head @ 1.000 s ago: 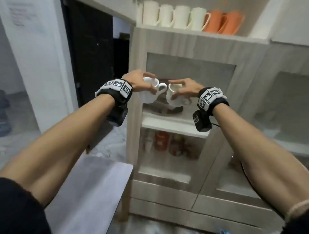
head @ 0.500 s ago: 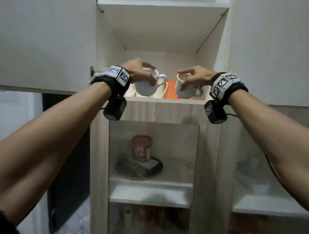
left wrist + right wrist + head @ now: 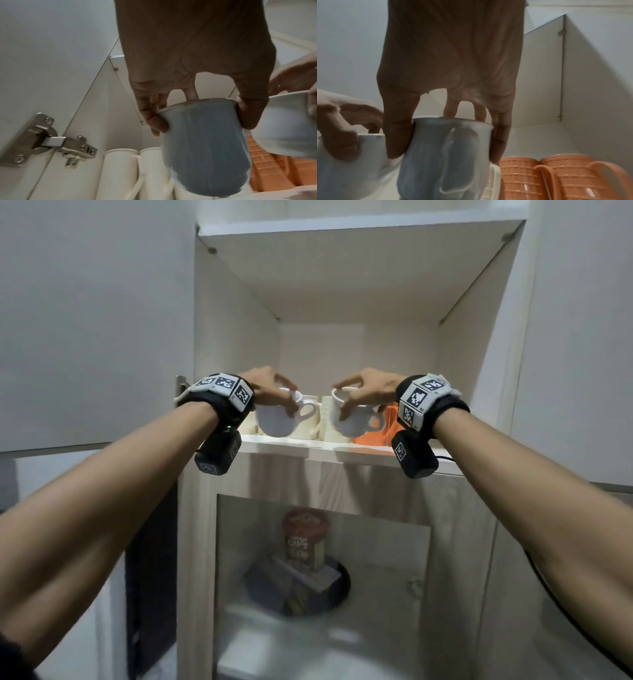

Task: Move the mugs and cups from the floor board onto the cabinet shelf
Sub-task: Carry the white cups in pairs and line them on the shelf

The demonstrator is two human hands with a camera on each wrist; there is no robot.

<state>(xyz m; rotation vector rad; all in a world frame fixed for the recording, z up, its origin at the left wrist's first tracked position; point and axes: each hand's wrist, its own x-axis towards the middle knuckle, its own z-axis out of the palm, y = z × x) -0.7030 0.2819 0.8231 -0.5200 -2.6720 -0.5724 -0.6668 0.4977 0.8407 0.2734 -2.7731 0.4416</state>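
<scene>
Grip, left hand (image 3: 270,386): fingers curled over rim of white cup (image 3: 279,419), claw hold from above, handle toward 3 o'clock. Right hand (image 3: 366,388) clamps second white cup (image 3: 349,419) same way. Both cups hang just above shelf front edge (image 3: 308,447), cream mugs (image 3: 137,169) and orange mugs (image 3: 565,175) behind. Judgement: glazed ceramic, stiff, slick, chips easily; rim hold adequate, handle safer. Set down gently.

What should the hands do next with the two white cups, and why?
Probably lower both cups onto the front of the shelf. The left hand and right hand each grip a white cup by the rim, left cup, right cup, just above the shelf edge, in front of the cream mugs and orange mugs.
</scene>
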